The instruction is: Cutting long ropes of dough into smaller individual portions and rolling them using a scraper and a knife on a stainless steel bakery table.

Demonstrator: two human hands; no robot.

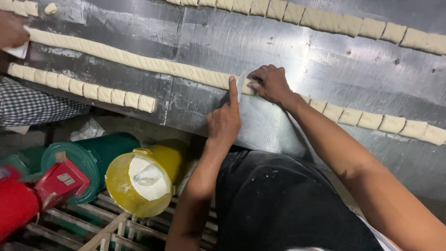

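Now, by parts, as it lies on the steel.

Dough rope: a long twisted rope of pale dough (125, 58) runs aslant across the counter (288, 51), its cut end under the person's hands near the front edge.

Left hand: the left hand (224, 120) is clenched on a thin pale scraper blade (241, 85), forefinger laid along its back, the blade standing on edge at the end of the rope.

Right hand: the right hand (271, 83) presses down with its fingers bent, pinning the rope just beside the blade; it grips nothing closed, only holds the dough flat.

Cut pieces: a row of squarish cut pieces (371, 120) trails off to the right of the hands, each just touching or barely apart from the next.

Handling: by its look the dough is soft, light and slack; it would likely stretch or lose its twist if lifted by one end, so it is best held from above, close to the blade. The pieces look plump and easily dented.

Materials: brushed sheet steel, scuffed and dusty; matt, ridged dough.

Further rows: another row of pieces (83, 86) lies at the left front, and a further row (325, 21) along the far side.

Other person: someone's hand (11, 32) works the far left end of the rope.

Below the counter: a yellow bucket (144, 179) with white flour inside, a green tub (88, 160) and a red box (60, 181) on a wooden rack.
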